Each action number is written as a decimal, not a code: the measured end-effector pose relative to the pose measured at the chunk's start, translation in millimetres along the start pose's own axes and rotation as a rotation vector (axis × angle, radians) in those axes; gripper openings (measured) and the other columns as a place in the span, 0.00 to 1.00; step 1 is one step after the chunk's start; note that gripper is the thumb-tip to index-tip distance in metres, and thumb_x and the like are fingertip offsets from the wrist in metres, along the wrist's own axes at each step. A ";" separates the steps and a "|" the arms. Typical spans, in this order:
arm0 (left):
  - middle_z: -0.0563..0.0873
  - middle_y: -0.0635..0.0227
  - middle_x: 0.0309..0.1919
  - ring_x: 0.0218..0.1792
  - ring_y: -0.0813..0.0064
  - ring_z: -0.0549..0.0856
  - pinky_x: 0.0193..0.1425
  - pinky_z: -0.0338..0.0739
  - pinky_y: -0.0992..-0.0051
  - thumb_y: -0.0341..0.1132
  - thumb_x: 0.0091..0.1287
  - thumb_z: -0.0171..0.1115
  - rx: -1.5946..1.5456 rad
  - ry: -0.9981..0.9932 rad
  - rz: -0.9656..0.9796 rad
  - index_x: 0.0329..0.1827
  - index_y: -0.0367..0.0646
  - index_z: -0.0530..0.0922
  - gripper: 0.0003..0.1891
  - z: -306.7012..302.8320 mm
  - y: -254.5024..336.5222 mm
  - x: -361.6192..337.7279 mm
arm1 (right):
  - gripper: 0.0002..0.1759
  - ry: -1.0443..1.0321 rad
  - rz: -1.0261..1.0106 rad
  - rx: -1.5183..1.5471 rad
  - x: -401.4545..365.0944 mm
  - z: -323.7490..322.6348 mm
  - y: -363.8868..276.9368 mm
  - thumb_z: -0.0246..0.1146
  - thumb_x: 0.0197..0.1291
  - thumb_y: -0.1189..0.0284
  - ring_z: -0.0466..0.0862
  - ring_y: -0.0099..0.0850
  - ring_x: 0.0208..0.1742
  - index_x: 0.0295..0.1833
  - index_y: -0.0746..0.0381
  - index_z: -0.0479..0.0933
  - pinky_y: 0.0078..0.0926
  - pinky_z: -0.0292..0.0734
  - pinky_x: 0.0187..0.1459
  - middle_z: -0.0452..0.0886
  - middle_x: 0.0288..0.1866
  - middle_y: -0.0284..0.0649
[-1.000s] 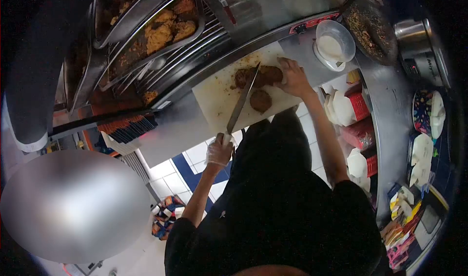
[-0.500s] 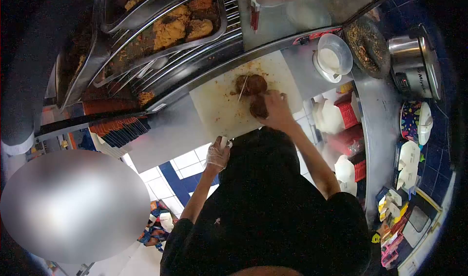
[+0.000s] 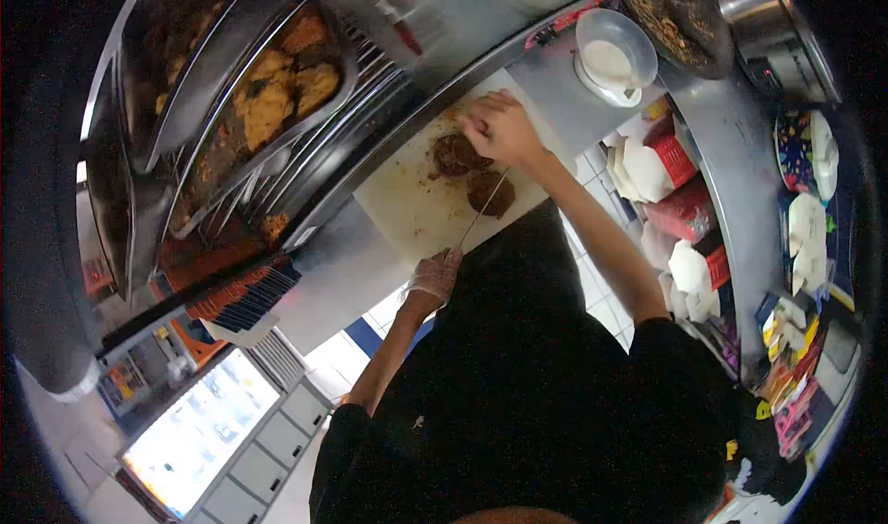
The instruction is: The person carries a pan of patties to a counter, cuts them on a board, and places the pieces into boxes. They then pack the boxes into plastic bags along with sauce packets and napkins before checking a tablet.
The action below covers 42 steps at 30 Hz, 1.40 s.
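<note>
My left hand (image 3: 435, 276), in a clear glove, is closed around a knife (image 3: 483, 211) at the front edge of the white cutting board (image 3: 400, 203). Its blade shows as a thin bright line pointing up and right, over a round dark-brown piece of cooked food (image 3: 491, 195). Another dark-brown piece (image 3: 455, 157) lies farther back on the board, among crumbs. My right hand (image 3: 504, 131) is over the right edge of that piece, its fingers curled. What those fingers hold, if anything, is hidden.
Metal trays of fried food (image 3: 268, 98) rest on wire racks at the upper left. A clear container (image 3: 610, 61) stands at the board's right, near a steel pot (image 3: 777, 43). White and red food boxes (image 3: 661, 163) are stacked below the counter at right.
My right hand has moved from the nearer piece to the farther one. The knife's blade has swung right, over the nearer piece. The view has turned, and a bright display shows at lower left.
</note>
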<state>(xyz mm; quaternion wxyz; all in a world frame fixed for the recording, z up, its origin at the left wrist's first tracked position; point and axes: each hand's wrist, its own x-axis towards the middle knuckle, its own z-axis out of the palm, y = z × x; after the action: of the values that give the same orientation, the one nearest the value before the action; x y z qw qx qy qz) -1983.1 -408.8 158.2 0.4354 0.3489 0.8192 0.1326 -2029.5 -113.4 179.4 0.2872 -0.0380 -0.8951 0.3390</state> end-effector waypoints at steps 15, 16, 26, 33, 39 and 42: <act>0.74 0.38 0.59 0.56 0.39 0.76 0.60 0.71 0.52 0.35 0.72 0.43 0.386 -0.196 0.069 0.62 0.37 0.69 0.18 28.0 -23.5 22.8 | 0.23 -0.257 0.188 -0.189 -41.0 49.7 57.1 0.60 0.57 0.58 0.76 0.49 0.16 0.17 0.62 0.77 0.44 0.73 0.25 0.73 0.12 0.48; 0.74 0.38 0.59 0.55 0.39 0.76 0.59 0.71 0.52 0.36 0.72 0.44 0.489 -0.191 0.129 0.61 0.37 0.69 0.18 35.3 -33.3 28.4 | 0.26 -0.277 0.196 -0.213 -42.2 49.7 53.1 0.57 0.59 0.53 0.77 0.49 0.16 0.17 0.62 0.78 0.47 0.74 0.26 0.75 0.13 0.48; 0.81 0.39 0.42 0.47 0.35 0.78 0.51 0.71 0.49 0.57 0.74 0.39 -0.028 0.427 0.170 0.47 0.35 0.78 0.30 52.5 -51.4 6.2 | 0.18 0.011 0.048 -0.050 -19.7 32.4 19.6 0.64 0.55 0.68 0.72 0.43 0.12 0.14 0.61 0.74 0.39 0.69 0.21 0.69 0.09 0.42; 0.80 0.36 0.41 0.47 0.33 0.77 0.53 0.69 0.45 0.52 0.74 0.40 -0.207 0.025 -0.208 0.48 0.35 0.77 0.26 4.0 -18.7 7.8 | 0.20 -0.042 0.117 -0.085 -25.6 44.4 26.1 0.64 0.55 0.67 0.71 0.45 0.12 0.13 0.62 0.72 0.39 0.67 0.19 0.68 0.09 0.45; 0.81 0.38 0.43 0.47 0.34 0.77 0.55 0.70 0.45 0.49 0.75 0.40 0.117 0.017 -0.068 0.47 0.35 0.76 0.24 13.9 -28.4 20.9 | 0.24 -0.122 0.210 -0.139 -44.3 66.8 50.3 0.60 0.58 0.59 0.75 0.46 0.13 0.13 0.61 0.76 0.42 0.70 0.21 0.72 0.10 0.48; 0.81 0.37 0.45 0.49 0.34 0.77 0.56 0.70 0.46 0.50 0.75 0.40 -0.111 -0.092 -0.133 0.49 0.33 0.76 0.26 15.1 -32.0 19.5 | 0.22 -0.035 0.157 -0.137 -37.1 60.2 38.4 0.61 0.58 0.60 0.74 0.45 0.13 0.14 0.60 0.76 0.41 0.69 0.20 0.71 0.09 0.46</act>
<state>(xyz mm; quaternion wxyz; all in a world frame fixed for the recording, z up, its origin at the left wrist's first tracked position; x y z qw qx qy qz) -1992.9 -419.8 120.5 0.4989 0.2749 0.8112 0.1324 -2036.0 -128.9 100.8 0.2409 -0.1217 -0.9153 0.2991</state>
